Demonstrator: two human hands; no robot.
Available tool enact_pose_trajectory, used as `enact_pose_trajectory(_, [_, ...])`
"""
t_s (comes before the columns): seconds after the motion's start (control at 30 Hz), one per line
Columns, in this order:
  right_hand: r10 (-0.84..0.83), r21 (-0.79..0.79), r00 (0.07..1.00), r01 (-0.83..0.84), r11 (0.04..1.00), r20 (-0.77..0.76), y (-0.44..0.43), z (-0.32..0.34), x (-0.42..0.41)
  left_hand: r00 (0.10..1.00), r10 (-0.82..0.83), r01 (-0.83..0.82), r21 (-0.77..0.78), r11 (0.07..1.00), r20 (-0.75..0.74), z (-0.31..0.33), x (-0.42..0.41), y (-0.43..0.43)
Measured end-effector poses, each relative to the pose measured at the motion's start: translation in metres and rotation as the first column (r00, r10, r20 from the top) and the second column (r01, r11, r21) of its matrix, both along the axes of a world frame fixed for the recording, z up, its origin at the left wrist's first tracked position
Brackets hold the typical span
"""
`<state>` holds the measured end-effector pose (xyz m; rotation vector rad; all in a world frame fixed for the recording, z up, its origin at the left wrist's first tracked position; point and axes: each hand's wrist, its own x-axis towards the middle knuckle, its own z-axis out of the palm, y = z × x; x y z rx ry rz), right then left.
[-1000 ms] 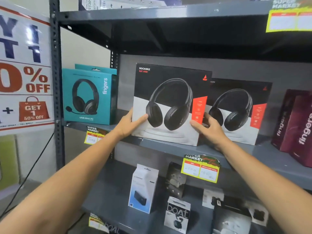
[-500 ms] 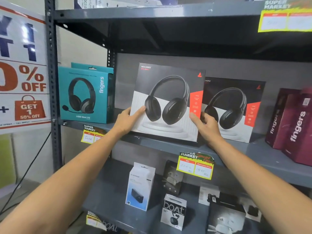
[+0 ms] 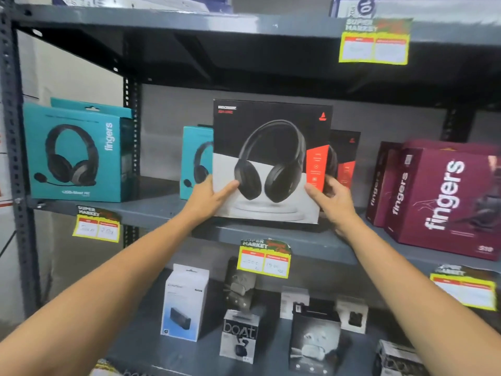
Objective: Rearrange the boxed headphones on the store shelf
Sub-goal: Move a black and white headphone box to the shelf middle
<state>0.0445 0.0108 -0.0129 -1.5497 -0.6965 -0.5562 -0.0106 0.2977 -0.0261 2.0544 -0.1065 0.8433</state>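
Note:
I hold a black-and-white headphone box [image 3: 271, 158] upright in front of the middle shelf [image 3: 162, 210]. My left hand [image 3: 208, 199] grips its lower left edge, thumb on the front. My right hand [image 3: 333, 199] grips its lower right edge. Behind it, mostly hidden, stands a second black-and-white box [image 3: 345, 156]. A teal headphone box [image 3: 196, 161] shows at its left, partly covered. Two more teal boxes [image 3: 78, 150] stand at the shelf's left end.
Maroon "fingers" boxes [image 3: 442, 199] fill the shelf's right side. Yellow price tags [image 3: 264, 260] hang on the shelf edges. The lower shelf holds several small boxes, among them a white speaker box [image 3: 184, 302] and a "boat" box [image 3: 240, 336]. An upper shelf [image 3: 189, 23] overhangs.
The held box has moved right, out toward me and lifted, now covering most of the second black-and-white box. A teal box behind its left side has come into view.

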Motion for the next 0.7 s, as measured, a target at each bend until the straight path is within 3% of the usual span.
enact_pose_trajectory(0.23, [-0.157,0.009,0.988,0.157,0.988,0.013,-0.081,0.007,0.005,0.989,-0.123,0.126,0.028,0.992,-0.083,0.02,0.036,-0.083])
enact_pose_trajectory(0.43, [-0.148,-0.096,0.987,0.142,0.985,-0.06,-0.089,-0.016,0.018,0.963,-0.167,0.18,0.046,0.983,-0.212,0.001,0.049,-0.086])
enact_pose_trajectory(0.7, [-0.151,-0.108,0.981,0.138,0.985,-0.123,-0.091,-0.018,0.018,0.957,-0.18,0.197,0.054,0.979,-0.226,0.002,0.05,-0.084])
